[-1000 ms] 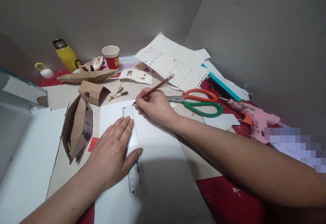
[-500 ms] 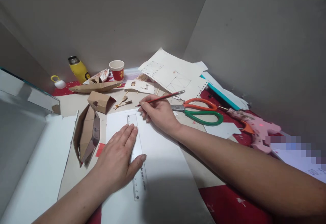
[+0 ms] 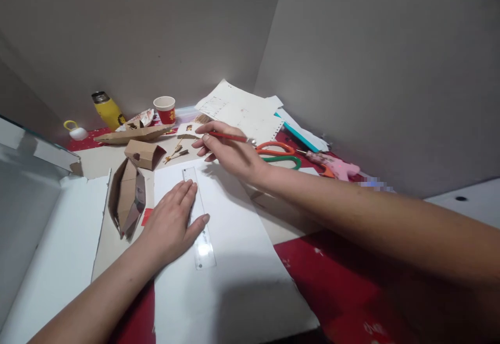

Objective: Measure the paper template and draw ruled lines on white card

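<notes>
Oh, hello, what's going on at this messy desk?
A person is working with a ruler and pencil. The left hand presses a clear ruler flat against a large white sheet. The right hand holds a red pencil, which seems to be lifted off the sheet. Scissors lie beyond the right forearm, and a folded cardboard piece sits left of the sheet. Farther back is paper with drawn lines.

Ruler [image 3: 203, 245]: clear, glossy plastic. White sheet [image 3: 242, 240]: smooth, matt. Folded form [image 3: 127, 193]: matt cardboard. Cup [image 3: 166, 117]: paper.
</notes>
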Tool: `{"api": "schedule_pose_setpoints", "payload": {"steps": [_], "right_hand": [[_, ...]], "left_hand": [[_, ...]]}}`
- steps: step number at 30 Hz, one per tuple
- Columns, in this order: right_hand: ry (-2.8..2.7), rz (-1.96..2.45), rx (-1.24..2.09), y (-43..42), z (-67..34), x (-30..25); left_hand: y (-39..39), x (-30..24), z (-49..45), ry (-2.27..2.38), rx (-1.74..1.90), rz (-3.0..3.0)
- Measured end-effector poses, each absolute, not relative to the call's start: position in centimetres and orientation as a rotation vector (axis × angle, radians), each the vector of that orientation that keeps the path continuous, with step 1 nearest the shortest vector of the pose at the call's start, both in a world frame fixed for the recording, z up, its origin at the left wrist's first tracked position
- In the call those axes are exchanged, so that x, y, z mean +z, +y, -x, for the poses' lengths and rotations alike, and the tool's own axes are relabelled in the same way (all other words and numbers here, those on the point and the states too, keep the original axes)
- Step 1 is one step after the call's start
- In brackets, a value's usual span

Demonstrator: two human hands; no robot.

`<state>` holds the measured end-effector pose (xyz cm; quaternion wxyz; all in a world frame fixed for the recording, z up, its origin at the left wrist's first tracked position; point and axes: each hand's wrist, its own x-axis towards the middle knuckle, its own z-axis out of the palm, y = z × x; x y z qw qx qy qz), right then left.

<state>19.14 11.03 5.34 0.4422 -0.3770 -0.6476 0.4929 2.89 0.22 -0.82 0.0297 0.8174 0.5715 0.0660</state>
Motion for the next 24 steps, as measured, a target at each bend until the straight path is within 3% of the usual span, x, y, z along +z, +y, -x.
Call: {"api": "schedule_pose_setpoints", "payload": {"steps": [14, 24], "right_hand": [[-1.546, 1.227, 1.392, -1.9, -26.5, 2.5], [-1.216, 1.088, 1.692, -3.7, -26.0, -1.7]], "left_hand": [[0.1, -0.7, -3.0, 1.763, 0.165, -2.57], [-0.1, -0.8, -3.1, 1.782, 0.183, -2.582]]}}
